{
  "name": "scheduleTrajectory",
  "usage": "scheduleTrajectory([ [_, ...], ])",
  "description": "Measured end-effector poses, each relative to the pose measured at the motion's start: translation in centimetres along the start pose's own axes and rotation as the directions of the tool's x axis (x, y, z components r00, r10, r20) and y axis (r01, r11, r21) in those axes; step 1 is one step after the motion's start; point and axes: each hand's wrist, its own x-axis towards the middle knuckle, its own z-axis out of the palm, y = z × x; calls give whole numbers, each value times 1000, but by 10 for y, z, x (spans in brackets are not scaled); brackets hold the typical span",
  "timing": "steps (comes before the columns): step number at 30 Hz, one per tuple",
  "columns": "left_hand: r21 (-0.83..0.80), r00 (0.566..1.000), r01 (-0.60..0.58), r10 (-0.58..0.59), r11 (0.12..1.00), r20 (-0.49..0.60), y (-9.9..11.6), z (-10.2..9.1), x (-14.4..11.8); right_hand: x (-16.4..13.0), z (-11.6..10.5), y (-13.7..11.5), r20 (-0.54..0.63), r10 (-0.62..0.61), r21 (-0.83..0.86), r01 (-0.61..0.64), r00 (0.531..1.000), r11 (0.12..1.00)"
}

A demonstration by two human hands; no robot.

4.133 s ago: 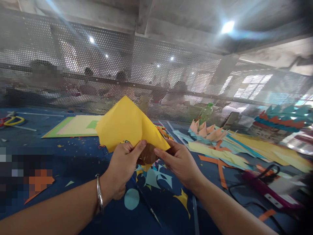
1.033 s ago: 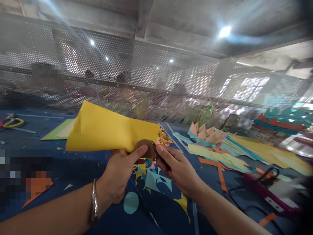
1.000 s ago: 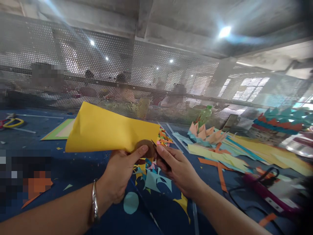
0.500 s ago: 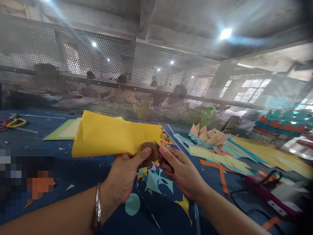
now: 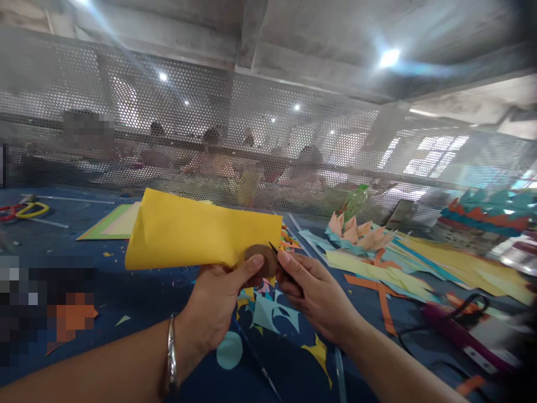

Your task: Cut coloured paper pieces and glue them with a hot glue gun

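My left hand [image 5: 222,302] is closed on a folded sheet of yellow paper [image 5: 184,229], its thumb pressing a round brown disc [image 5: 260,258] flat against the sheet's lower right part. In my right hand [image 5: 312,288], closed at the disc's right edge, is a pair of scissors [image 5: 273,246]. Only a dark pointed blade shows; my fingers hide the handles. Beneath my hands lie light blue paper scraps [image 5: 268,313] with curved cutouts. A light blue paper circle [image 5: 229,350] rests on the table below my left hand.
On the blue table [image 5: 138,358], yellow-handled scissors [image 5: 33,210] lie far left and stacked paper sheets [image 5: 104,224] behind the yellow paper. To the right are folded paper points [image 5: 356,232], paper strips [image 5: 386,302], a green bottle [image 5: 356,200] and a purple power strip [image 5: 465,336]. A perforated screen [image 5: 201,101] stands behind.
Both hands, the yellow paper and the disc sit very slightly further right in view; the whole scene has shifted a little the same way. The grips look the same.
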Motion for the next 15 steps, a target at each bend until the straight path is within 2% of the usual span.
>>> scheduleTrajectory([
  [4,3,1000,-24,24,1000,2,-1,-1,2,0,-2,1,11,4,-11,-4,1000,1000],
  [9,53,985,-156,160,986,-69,-1,-2,5,1,-2,1,19,11,-84,-9,1000,996],
  [11,74,984,-153,159,985,-86,-2,-3,6,1,-2,0,20,-5,-102,7,1000,995],
  [15,67,996,-79,82,995,-44,-3,-6,7,2,-2,0,8,-11,-131,11,1000,991],
])
